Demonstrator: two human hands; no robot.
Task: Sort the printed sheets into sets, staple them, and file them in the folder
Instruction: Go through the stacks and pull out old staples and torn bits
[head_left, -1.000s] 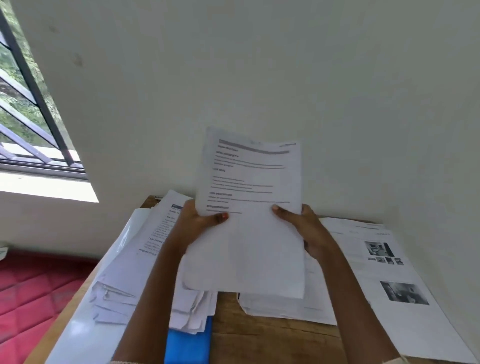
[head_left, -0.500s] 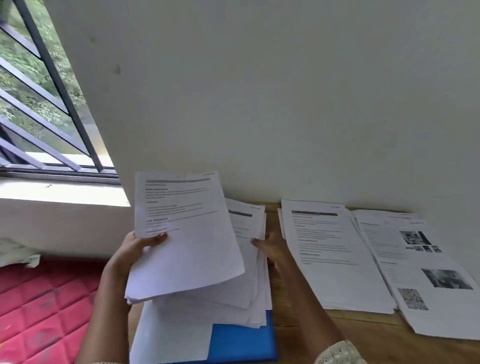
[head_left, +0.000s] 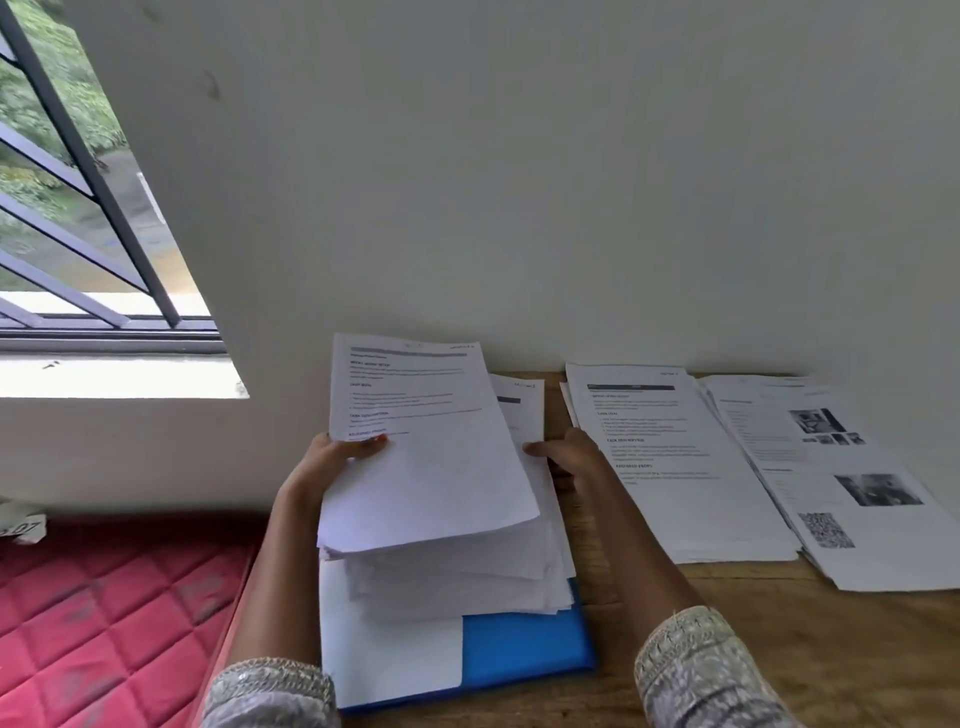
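Printed sheets (head_left: 457, 577): loose, uneven stack at lower centre of frame, lying on a blue folder (head_left: 524, 649) that sits flat on the wooden table (head_left: 779, 649); a blank white sheet (head_left: 389, 660) covers the folder's left part; two patterned sleeves, left sleeve (head_left: 270, 691) and right sleeve (head_left: 696, 670), enter at the bottom edge; red quilted mattress (head_left: 104, 613) fills the lower left, beside the table; left hand (head_left: 332, 460) grasps a top bundle (head_left: 426, 457) at its left edge, thumb on the printed face, fingers hidden beneath; bundle raised and tilted, its far end up against the wall, its near end over the stack; right hand (head_left: 569, 452) at the stack's right edge, fingers stretched leftward onto a lower sheet, resting there, nothing clenched in it; just right of that hand, a middle pile (head_left: 675, 467) of text pages lies flat on the table; overlapping its right edge, a far-right pile (head_left: 841, 467) whose top page shows photographs and a square code block; text too blurred to read; pale wall (head_left: 519, 182) fills the upper frame; window bars (head_left: 78, 156) with greenery behind at upper left, bright sill (head_left: 114, 376) below them.
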